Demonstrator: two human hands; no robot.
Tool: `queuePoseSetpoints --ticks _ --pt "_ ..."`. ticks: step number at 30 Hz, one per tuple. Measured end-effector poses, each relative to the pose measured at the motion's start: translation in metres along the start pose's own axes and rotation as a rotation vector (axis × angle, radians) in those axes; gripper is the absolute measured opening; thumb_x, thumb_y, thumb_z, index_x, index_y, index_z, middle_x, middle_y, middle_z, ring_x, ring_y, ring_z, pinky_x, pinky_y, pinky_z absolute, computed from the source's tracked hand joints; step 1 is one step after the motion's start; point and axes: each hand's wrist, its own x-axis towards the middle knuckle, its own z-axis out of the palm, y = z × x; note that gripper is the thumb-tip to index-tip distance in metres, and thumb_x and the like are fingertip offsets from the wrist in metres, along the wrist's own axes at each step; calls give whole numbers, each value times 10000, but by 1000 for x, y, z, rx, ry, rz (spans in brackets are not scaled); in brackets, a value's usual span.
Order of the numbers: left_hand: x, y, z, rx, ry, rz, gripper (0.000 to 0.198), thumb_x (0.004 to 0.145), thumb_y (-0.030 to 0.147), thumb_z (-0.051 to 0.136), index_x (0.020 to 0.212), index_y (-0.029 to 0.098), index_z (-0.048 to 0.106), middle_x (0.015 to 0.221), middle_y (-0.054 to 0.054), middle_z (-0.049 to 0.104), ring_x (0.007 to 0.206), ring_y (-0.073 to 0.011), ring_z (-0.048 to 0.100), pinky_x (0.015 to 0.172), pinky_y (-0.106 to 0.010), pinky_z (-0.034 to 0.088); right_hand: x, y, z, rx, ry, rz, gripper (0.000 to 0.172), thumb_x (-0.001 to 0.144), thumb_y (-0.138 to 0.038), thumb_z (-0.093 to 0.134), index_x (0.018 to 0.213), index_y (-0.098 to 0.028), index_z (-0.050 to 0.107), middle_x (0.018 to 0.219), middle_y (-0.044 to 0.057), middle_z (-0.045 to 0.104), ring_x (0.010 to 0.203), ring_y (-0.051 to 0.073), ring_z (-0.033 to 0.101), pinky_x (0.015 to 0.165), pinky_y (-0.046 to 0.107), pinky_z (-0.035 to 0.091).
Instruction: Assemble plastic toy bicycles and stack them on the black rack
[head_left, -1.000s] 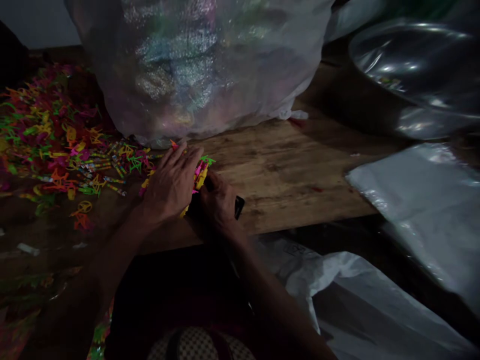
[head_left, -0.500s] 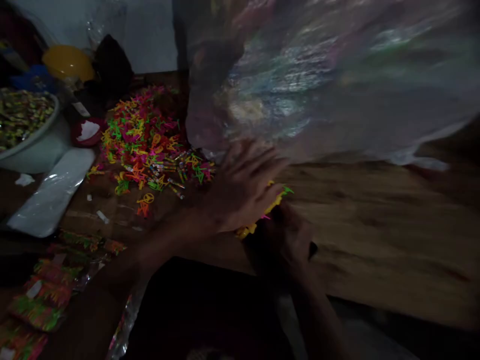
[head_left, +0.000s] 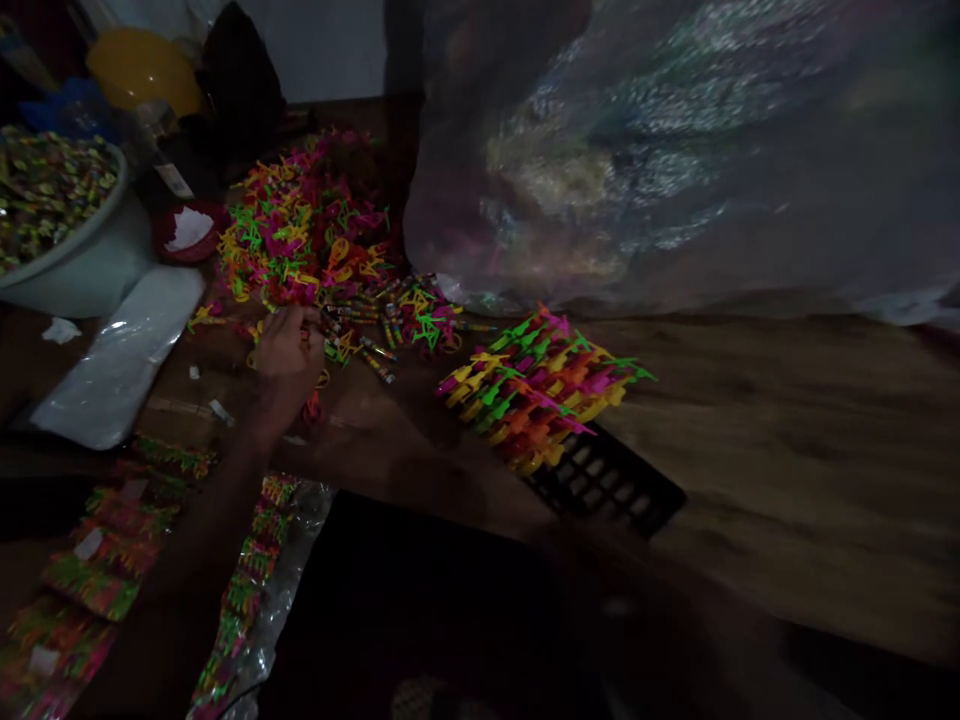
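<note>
My left hand [head_left: 290, 342] is at the front edge of a pile of small neon plastic toys [head_left: 300, 225], its fingers curled down among the pieces; what they hold, if anything, is hidden. To the right, rows of the same toys [head_left: 536, 385], in pink, green, yellow and orange, are packed on a black grid rack [head_left: 619, 480] that lies tilted. My right hand [head_left: 589, 555] is a dark shape by the rack's near side, and its fingers are lost in shadow. Small printed tubes [head_left: 375, 360] lie between the pile and the rack.
At the left stand a pale tub [head_left: 90, 265] full of wrapped pieces and a red bowl [head_left: 206, 240] with white paper. Flat plastic bags [head_left: 120, 360] lie in front. Filled packs [head_left: 97, 570] and a toy-filled clear strip [head_left: 251, 580] are nearer. A large plastic-wrapped bundle [head_left: 675, 220] stands behind.
My left hand has moved left from the packed toys to the loose pile, uncovering the rows on the rack. My right hand has drawn down towards the rack's near side.
</note>
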Motion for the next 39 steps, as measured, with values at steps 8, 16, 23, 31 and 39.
queuePoseSetpoints --ticks 8,16,23,31,39 --pt "28 21 -4 97 -323 129 339 938 94 435 1188 129 661 1166 -117 684 1148 -273 568 1044 -413 433 103 -83 114 -267 56 -438 341 941 -109 420 1209 -59 625 1230 195 625 1050 280 558 914 391 488" --pt "50 34 24 224 -539 230 442 889 208 615 1323 130 595 1390 -153 531 1314 -384 428 1065 -516 420 149 -88 156 -439 -28 -153 410 980 -119 317 1259 -40 607 1138 230 619 1047 308 541 885 423 435" --pt "52 42 18 323 -558 174 447 961 95 416 1401 110 490 1401 -185 507 1255 -347 513 958 -460 509 146 -89 158 -447 -36 -101 396 994 -109 277 1139 -71 644 1173 219 606 1114 315 550 909 423 443" --pt "60 36 24 319 -595 214 384 873 140 643 1247 71 591 1344 -218 495 1165 -371 559 934 -455 513 124 -89 142 -302 -33 -285 374 946 -59 282 1012 -117 645 992 182 667 919 269 616 661 325 450" --pt "48 39 32 324 -517 106 373 946 124 455 1294 49 563 1361 -250 480 1129 -351 606 893 -443 520 59 -55 100 147 -136 -309 240 902 -188 407 1036 -163 604 769 64 679 590 173 615 525 255 370"
